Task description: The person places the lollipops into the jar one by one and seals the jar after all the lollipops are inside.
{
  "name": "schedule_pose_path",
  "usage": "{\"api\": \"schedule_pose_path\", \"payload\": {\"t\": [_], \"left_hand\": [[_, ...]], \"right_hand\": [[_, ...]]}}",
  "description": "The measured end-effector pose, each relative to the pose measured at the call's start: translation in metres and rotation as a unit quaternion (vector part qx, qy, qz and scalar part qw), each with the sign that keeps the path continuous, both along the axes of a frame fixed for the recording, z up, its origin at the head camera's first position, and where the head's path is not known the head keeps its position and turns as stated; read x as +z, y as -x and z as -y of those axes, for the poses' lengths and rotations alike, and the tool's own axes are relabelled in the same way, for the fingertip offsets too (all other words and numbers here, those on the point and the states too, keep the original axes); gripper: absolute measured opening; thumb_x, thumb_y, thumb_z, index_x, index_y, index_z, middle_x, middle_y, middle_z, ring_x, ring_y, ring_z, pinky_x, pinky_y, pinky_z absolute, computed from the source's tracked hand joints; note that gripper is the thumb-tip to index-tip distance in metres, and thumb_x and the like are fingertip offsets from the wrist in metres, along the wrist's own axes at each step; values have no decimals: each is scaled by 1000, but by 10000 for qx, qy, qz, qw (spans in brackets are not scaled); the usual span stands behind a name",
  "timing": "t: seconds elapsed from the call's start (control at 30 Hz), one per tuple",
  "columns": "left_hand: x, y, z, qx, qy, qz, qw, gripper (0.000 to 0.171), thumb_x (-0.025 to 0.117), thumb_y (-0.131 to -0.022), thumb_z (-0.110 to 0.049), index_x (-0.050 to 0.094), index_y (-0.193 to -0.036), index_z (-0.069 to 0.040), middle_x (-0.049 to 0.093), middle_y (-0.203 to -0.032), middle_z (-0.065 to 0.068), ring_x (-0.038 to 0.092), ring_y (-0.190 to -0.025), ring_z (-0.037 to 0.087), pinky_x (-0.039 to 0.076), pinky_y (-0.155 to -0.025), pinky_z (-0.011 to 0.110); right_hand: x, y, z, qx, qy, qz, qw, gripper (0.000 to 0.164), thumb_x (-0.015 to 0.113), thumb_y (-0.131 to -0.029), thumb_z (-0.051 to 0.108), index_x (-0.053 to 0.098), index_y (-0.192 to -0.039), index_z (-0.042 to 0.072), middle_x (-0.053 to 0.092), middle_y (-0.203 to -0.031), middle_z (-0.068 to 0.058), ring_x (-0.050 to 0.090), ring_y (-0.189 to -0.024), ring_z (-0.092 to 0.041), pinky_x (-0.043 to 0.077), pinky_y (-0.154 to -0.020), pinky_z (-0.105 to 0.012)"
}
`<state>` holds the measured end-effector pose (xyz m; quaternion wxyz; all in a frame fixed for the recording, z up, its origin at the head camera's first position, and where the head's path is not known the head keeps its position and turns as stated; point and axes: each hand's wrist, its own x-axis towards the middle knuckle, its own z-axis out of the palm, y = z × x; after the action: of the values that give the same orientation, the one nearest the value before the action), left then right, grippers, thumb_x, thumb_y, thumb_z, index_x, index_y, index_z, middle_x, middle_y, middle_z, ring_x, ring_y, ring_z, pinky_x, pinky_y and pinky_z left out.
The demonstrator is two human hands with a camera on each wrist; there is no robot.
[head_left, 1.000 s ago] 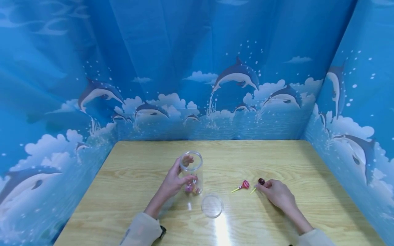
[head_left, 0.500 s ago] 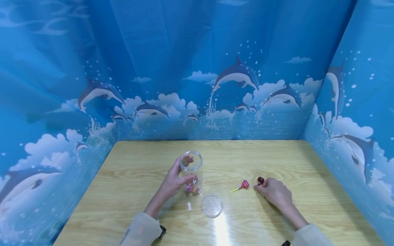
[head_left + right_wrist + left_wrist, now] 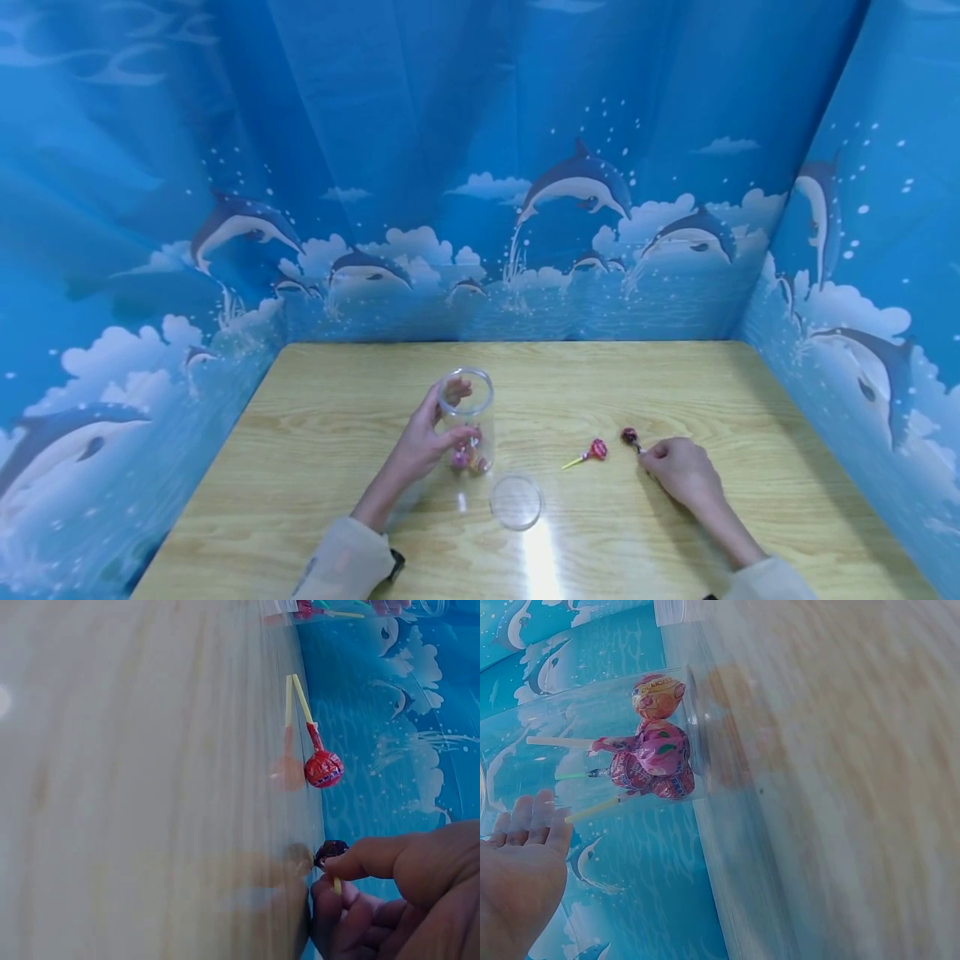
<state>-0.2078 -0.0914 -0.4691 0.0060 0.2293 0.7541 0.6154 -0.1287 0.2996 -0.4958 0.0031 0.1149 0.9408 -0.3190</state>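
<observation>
The place was a curtained-off booth, whether in a home or a lab could not be told, since blue sheeting (image 3: 465,83) printed with dolphins (image 3: 576,173) and clouds (image 3: 423,250) hung behind the wood-grain surface (image 3: 345,383) and along its left and right sides, hiding the room beyond.

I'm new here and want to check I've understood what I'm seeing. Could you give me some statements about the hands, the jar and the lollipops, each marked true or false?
1. The left hand holds the clear jar. True.
2. The jar is empty. False: several wrapped lollipops are inside it.
3. The right hand pinches the dark-wrapped lollipop. True.
4. The round clear lid closes the jar. False: it lies on the table, apart from the jar, whose top is open.
5. The red-wrapped lollipop on the table has a yellow stick. True.
</observation>
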Motion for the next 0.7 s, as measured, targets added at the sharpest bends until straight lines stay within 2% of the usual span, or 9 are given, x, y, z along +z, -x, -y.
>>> {"api": "schedule_pose_path", "payload": {"t": [0.1,0.2,0.33,0.47,0.57,0.7], "left_hand": [[-1,1,0,10,-8,32,10000,80,85,-83,-6,43,-152,-7,58,-145,17,51,-137,35,30,-121,57],[-2,1,0,17,1,33,10000,80,84,-83,-6,43,-152,-8,58,-145,17,52,-136,35,30,-121,58],[-1,1,0,13,-24,-16,10000,80,84,-83,-5,44,-151,-7,58,-145,16,52,-136,36,30,-121,58],[-1,1,0,-22,-60,-16,10000,80,84,-82,-3,44,-151,-6,58,-145,17,52,-136,37,29,-121,58],[-1,1,0,-32,-56,-3,10000,80,84,-82,-3,44,-151,-6,57,-145,17,51,-137,36,30,-121,59],[-2,1,1,-44,-52,24,10000,80,84,-83,-6,42,-152,-7,57,-146,18,51,-137,36,29,-121,60]], "right_hand": [[-2,0,-5,-145,652,-41,9978,19,71,-94,20,76,-84,4,62,-62,0,49,-52,-14,41,-45,-26],[-1,-1,-9,-405,1577,64,9866,23,71,-98,19,75,-94,-4,62,-62,-4,52,-49,-12,44,-41,-23],[7,-3,-13,-640,2657,109,9619,30,70,-100,17,70,-106,-12,64,-70,-5,56,-55,-10,50,-46,-22],[17,-3,-19,-715,3356,53,9393,37,70,-100,19,66,-117,-13,68,-82,-5,60,-65,-8,56,-56,-21],[25,-3,-22,-756,3855,-66,9196,33,72,-100,21,69,-116,-8,70,-86,-3,62,-69,-7,57,-60,-20],[35,-2,-22,-782,4550,-211,8868,17,73,-99,22,76,-103,6,72,-88,0,64,-72,-6,58,-62,-19]]}}
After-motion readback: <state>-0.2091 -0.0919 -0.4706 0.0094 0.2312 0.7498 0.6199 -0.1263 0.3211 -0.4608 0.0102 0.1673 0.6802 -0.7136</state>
